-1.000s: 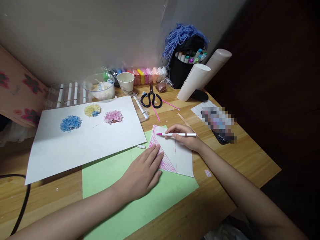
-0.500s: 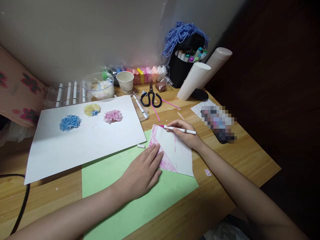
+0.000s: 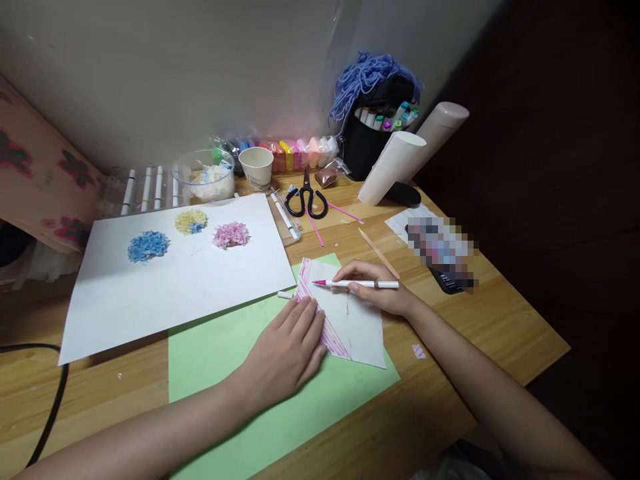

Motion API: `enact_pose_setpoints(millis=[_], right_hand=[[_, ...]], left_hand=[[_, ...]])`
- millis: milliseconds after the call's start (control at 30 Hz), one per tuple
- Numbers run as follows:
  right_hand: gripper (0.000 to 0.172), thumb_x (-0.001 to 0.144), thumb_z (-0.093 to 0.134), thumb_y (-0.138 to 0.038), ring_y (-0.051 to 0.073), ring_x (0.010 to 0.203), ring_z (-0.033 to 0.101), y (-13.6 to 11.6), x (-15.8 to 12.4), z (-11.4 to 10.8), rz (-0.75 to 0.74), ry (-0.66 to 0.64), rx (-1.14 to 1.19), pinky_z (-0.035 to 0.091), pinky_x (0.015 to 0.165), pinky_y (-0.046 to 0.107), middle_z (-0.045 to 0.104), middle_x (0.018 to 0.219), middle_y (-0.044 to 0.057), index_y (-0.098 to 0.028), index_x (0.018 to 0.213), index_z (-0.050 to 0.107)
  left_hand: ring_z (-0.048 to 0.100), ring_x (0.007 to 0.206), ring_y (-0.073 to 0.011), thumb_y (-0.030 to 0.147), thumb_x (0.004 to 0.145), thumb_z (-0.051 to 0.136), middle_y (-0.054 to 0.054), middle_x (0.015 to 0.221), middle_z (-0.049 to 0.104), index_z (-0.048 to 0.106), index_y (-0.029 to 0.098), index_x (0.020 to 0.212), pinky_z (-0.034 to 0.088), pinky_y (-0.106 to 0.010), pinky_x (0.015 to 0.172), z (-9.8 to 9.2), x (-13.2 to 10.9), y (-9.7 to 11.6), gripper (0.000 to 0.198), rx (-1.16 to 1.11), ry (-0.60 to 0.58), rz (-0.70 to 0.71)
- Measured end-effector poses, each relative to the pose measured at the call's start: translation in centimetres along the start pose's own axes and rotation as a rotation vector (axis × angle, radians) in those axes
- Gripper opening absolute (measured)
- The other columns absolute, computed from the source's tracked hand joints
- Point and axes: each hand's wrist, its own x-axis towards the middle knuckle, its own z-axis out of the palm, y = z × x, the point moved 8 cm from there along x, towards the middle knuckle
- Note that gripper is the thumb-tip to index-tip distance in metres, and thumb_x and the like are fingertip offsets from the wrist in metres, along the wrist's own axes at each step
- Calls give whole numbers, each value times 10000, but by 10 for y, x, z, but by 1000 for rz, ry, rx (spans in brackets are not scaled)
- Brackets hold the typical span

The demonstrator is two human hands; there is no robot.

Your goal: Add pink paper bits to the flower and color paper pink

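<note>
A white sheet of paper point(image 3: 367, 337) with pink stripes along its left side lies on a green sheet point(image 3: 215, 360). My left hand point(image 3: 287, 347) rests flat on its striped lower left edge, fingers stretched out. In my right hand point(image 3: 373, 287) is a white marker pen point(image 3: 387, 285) with a pink tip, held nearly level over the upper part of the paper. Whether the tip touches the paper I cannot tell. The white pen cap point(image 3: 285, 294) lies just beyond my left fingertips. A wooden stick point(image 3: 379, 253) lies behind my right hand.
Left stands a white board point(image 3: 125, 300) bearing blue, yellow and pink paper tufts. Black-handled scissors point(image 3: 306, 200), a paper cup point(image 3: 257, 167) and a clear bowl point(image 3: 203, 177) are at the back. Two white tubes point(image 3: 393, 170) lean near a black pen holder point(image 3: 367, 150). A blurred phone point(image 3: 445, 280) lies right.
My right hand has brought the marker pen down and left, away from the paper's top edge. The paper sits slightly lower in view, and my left hand stays on it.
</note>
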Motion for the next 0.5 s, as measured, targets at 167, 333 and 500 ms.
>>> enact_pose_setpoints(millis=[167, 333, 500], right_hand=[[185, 853, 570, -237, 193, 946, 638, 0, 2, 6, -12, -44, -102, 483, 820, 299, 679, 1011, 59, -203, 1013, 655], [179, 847, 565, -243, 202, 957, 639, 3, 5, 2, 31, -9, -101, 484, 836, 313, 686, 1009, 62, -197, 997, 652], [181, 858, 563, -279, 196, 971, 637, 7, 7, -5, 58, 76, -70, 476, 851, 314, 685, 1028, 59, -195, 1004, 629]], left_hand=[[478, 1256, -288, 327, 948, 377, -184, 1343, 516, 496, 48, 1274, 395, -430, 1059, -1, 1, -2, 445, -4, -3, -20], [496, 1234, -303, 323, 944, 386, -203, 1329, 523, 499, 30, 1270, 428, -431, 1024, 2, 2, -2, 453, -8, -14, -16], [494, 1234, -309, 323, 945, 382, -210, 1337, 513, 494, 26, 1273, 427, -436, 1023, 3, 2, -1, 456, -3, -26, -13]])
